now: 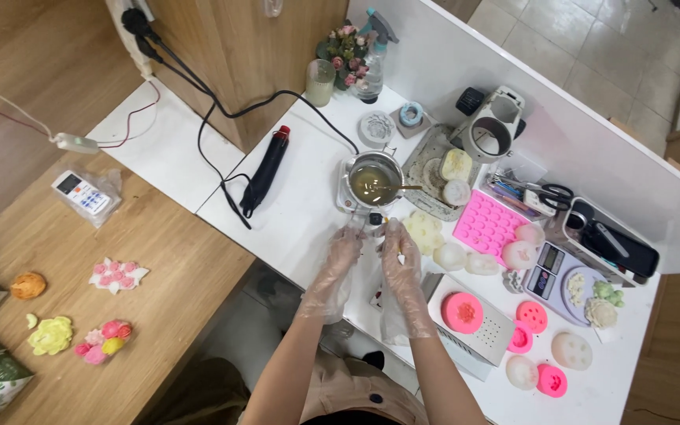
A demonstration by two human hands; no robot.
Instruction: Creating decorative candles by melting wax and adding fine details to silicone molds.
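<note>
Over on the wooden bench [159, 236] I've got finished flower pieces [50, 334] laid out, so some castings look done already. My left hand [338, 264] and right hand [400, 260], both in clear gloves, sit fingers together just below the melting pot [373, 182]; can't tell if they're pinching anything. Wax is liquid in the pot, and the pink moulds [463, 312] to the right still look unpoured, I'd say.

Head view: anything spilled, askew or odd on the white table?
Nothing spilled or broken. The black heat gun lies on its side with its cord looped across the white table, near the melting pot. Both gloved hands work just below the pot.
</note>
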